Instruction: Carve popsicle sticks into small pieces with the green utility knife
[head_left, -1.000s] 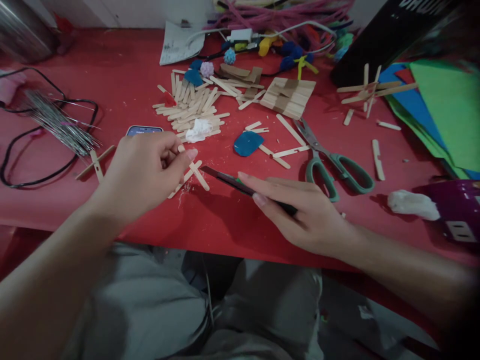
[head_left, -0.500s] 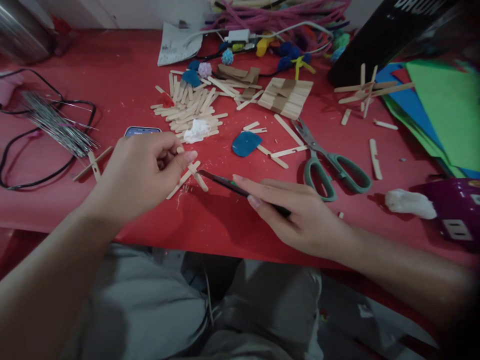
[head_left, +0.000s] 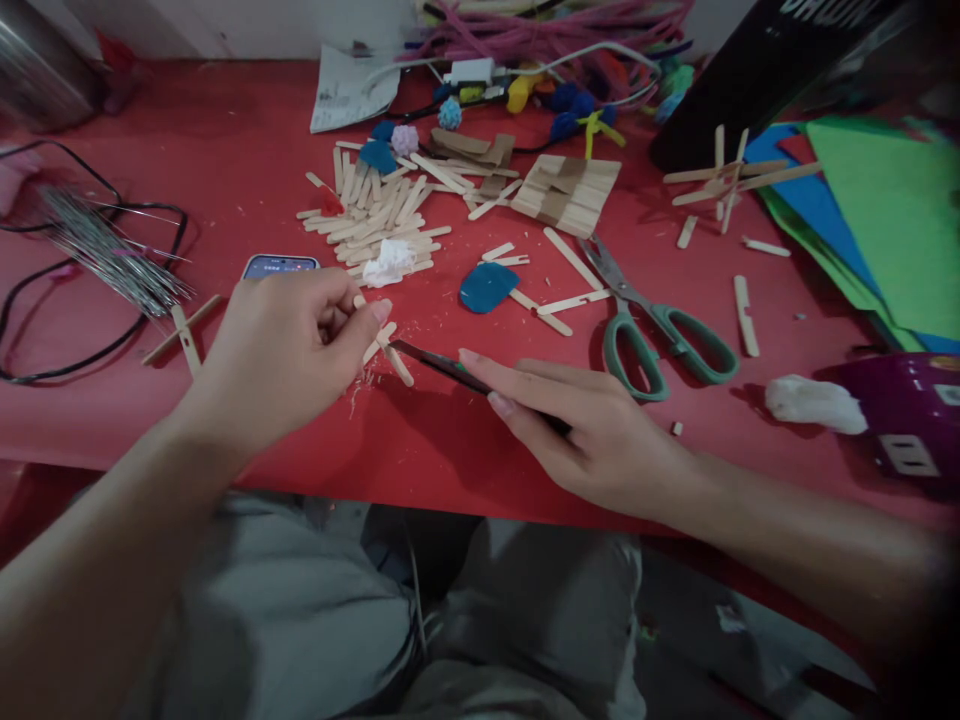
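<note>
Two hands work a knife blade against crossed wooden sticks on a red table.

The left hand (head_left: 289, 345) pinches the crossed craft sticks (head_left: 384, 347) between thumb and fingertips, their lower ends resting on the table (head_left: 225, 150) just past the thumb. The right hand (head_left: 592, 430) is closed around a utility knife (head_left: 450, 368), forefinger laid along its spine; the blade tip seems to touch the sticks, though the contact is small. Green-handled scissors (head_left: 660, 335) lie just beyond the right knuckles, a phone (head_left: 279, 266) just beyond the left fingers.

Upper right of the frame: a black box (head_left: 757, 75) bears white capital letters, cut off by the frame edge and not legible. Upper centre: a printed paper sheet (head_left: 349, 90), its print too small to read.
</note>
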